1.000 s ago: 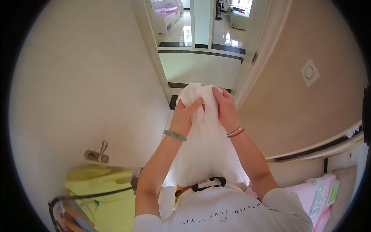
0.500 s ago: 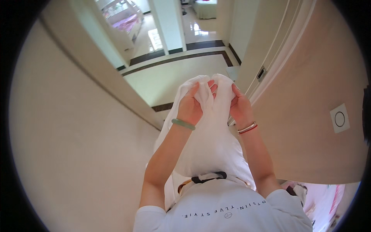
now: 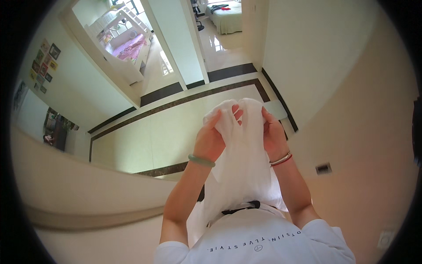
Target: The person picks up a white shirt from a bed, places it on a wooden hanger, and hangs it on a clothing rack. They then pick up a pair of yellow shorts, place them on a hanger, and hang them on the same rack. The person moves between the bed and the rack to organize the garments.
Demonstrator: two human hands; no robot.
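Observation:
A thin white cloth (image 3: 241, 163), bunched along its top, hangs down in front of my body. My left hand (image 3: 209, 141) grips its left side, with a green bangle at the wrist. Some fingers show through a gap between the folds. On the other side my right hand (image 3: 275, 135) holds the cloth with the thumb on top, a silver bangle and a red string below it. Whether the cloth is a garment or plain fabric, I cannot tell.
Ahead lies a pale floor (image 3: 145, 136) with a dark border. Beyond it, two doorways lead to a bunk bed (image 3: 121, 44) and a bed with a pale green cover (image 3: 225, 20). Walls stand close on both sides; small picture frames (image 3: 44, 66) hang at left.
The view has moved forward out of the narrow doorway, so more of the hall and left wall shows. Both hands still hold the cloth and sit slightly lower in the picture.

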